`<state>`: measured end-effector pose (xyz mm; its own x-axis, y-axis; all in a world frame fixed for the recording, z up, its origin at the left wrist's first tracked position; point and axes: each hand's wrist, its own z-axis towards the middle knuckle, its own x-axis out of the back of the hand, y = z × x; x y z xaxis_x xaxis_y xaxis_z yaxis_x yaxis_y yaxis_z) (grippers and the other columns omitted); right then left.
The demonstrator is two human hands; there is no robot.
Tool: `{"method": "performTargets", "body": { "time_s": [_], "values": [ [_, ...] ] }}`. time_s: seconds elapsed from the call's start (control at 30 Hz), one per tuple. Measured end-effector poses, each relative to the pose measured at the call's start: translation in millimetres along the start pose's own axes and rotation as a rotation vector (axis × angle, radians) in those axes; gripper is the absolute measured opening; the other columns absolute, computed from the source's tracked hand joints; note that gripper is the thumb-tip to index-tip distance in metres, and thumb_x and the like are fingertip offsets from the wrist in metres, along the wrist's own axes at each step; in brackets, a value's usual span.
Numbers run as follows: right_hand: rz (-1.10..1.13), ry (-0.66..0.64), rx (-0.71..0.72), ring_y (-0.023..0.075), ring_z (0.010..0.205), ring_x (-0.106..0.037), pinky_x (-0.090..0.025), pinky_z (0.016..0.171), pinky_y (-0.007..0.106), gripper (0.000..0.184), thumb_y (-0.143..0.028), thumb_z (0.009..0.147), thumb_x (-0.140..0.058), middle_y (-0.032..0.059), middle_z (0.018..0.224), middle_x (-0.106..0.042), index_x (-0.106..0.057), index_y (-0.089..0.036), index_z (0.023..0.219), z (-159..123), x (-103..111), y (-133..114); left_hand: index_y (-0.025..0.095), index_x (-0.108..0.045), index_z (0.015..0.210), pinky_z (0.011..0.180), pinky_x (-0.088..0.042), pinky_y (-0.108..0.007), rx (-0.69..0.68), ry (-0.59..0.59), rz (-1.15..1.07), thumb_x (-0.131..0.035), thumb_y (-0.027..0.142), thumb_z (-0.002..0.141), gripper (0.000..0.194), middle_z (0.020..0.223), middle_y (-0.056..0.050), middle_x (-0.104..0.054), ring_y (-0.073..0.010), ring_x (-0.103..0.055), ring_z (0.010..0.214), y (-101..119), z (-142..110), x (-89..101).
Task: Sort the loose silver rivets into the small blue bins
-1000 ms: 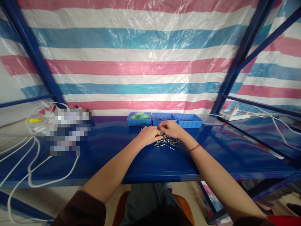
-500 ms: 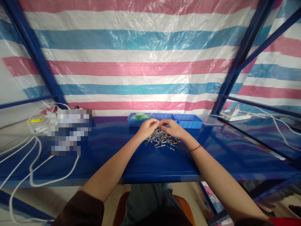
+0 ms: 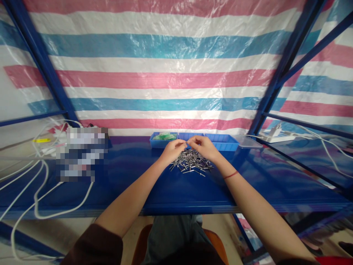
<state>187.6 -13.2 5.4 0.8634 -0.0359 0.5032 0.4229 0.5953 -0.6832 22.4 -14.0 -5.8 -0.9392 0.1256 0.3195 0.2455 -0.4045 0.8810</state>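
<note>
A loose pile of silvery blind rivets (image 3: 191,162) lies on the blue tabletop (image 3: 187,191). Just above its far side, my left hand (image 3: 174,149) is closed in a pinch, thumb against fingers. My right hand (image 3: 203,147) pinches too, its fingertips almost meeting those of the left. A tiny piece at the joined fingertips looks like a rivet from the pile; the fingers cover most of it. Behind the hands stand three blue bins: the left bin (image 3: 154,144) holds green-and-white packets, the middle bin (image 3: 191,135) is partly hidden, and the right bin (image 3: 223,145) sits beside it.
A clear plastic lid (image 3: 249,141) lies right of the bins. White cables (image 3: 41,198) run over the table's left side, near a blurred-out patch. At the far right is a white power strip (image 3: 278,136). Blue metal posts (image 3: 268,88) frame a striped sheet (image 3: 171,79).
My left hand has risen from the pile and moved up to the fingertips of my right hand, uncovering more rivets. Over the last half second both hands lifted only slightly, still pinching.
</note>
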Motion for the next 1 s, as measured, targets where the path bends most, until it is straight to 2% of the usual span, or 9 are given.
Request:
{"method": "performTargets", "body": {
  "time_s": [0.2, 0.4, 0.67, 0.83, 0.93, 1.0],
  "values": [
    [-0.006, 0.100, 0.000, 0.0127, 0.064, -0.055, -0.044, 0.062, 0.026, 0.027, -0.042, 0.078, -0.057, 0.0042, 0.072, -0.063, -0.060, -0.015, 0.074, 0, -4, -3, 0.013, -0.064, 0.088, 0.067, -0.049, -0.025, -0.060, -0.019, -0.013, -0.056, 0.026, 0.078, 0.018, 0.082, -0.005, -0.068, -0.0145, -0.062, 0.075, -3, 0, -2.3],
    [-0.008, 0.105, 0.063, 0.0129, 0.067, -0.056, -0.043, 0.062, 0.025, 0.024, -0.037, 0.079, -0.055, 0.0045, 0.076, -0.064, -0.062, -0.014, 0.080, -1, -6, -6, 0.013, -0.064, 0.088, 0.072, -0.048, -0.027, -0.124, -0.004, 0.076, -0.056, 0.029, 0.080, 0.020, 0.085, -0.005, -0.068, -0.0151, -0.062, 0.078, -10, 3, -1.3],
    [-0.043, 0.091, 0.083, 0.0138, 0.070, -0.057, -0.044, 0.062, 0.025, 0.022, -0.030, 0.081, -0.051, 0.0063, 0.084, -0.067, -0.064, -0.014, 0.089, -2, -2, -10, 0.015, -0.059, 0.081, 0.072, -0.048, -0.026, -0.187, 0.162, 0.108, -0.062, 0.026, 0.074, 0.014, 0.082, -0.003, -0.066, -0.0129, -0.061, 0.073, -8, 4, 3.0],
    [-0.145, 0.046, 0.143, 0.0152, 0.075, -0.058, -0.044, 0.066, 0.027, 0.023, -0.030, 0.084, -0.048, 0.0068, 0.088, -0.066, -0.064, -0.016, 0.091, -2, 1, -5, 0.016, -0.058, 0.080, 0.071, -0.048, -0.026, -0.212, 0.204, 0.141, -0.061, 0.028, 0.075, 0.014, 0.080, -0.003, -0.066, -0.0139, -0.062, 0.075, 0, 2, 4.6],
    [-0.200, 0.012, 0.153, 0.0164, 0.078, -0.058, -0.044, 0.069, 0.028, 0.023, -0.030, 0.086, -0.046, 0.0072, 0.090, -0.067, -0.065, -0.016, 0.090, 0, 2, 2, 0.016, -0.058, 0.087, 0.072, -0.048, -0.027, -0.217, 0.204, 0.174, -0.060, 0.031, 0.077, 0.019, 0.082, -0.003, -0.066, -0.0145, -0.063, 0.077, -1, 1, 4.5],
    [-0.231, 0.051, 0.119, 0.0171, 0.080, -0.059, -0.044, 0.071, 0.028, 0.024, -0.030, 0.087, -0.046, 0.0078, 0.090, -0.067, -0.065, -0.016, 0.089, 2, 4, 9, 0.016, -0.056, 0.097, 0.073, -0.048, -0.027, -0.225, 0.209, 0.218, -0.059, 0.032, 0.078, 0.025, 0.083, -0.004, -0.066, -0.0145, -0.062, 0.077, -2, 1, 4.7]
  ]
}}
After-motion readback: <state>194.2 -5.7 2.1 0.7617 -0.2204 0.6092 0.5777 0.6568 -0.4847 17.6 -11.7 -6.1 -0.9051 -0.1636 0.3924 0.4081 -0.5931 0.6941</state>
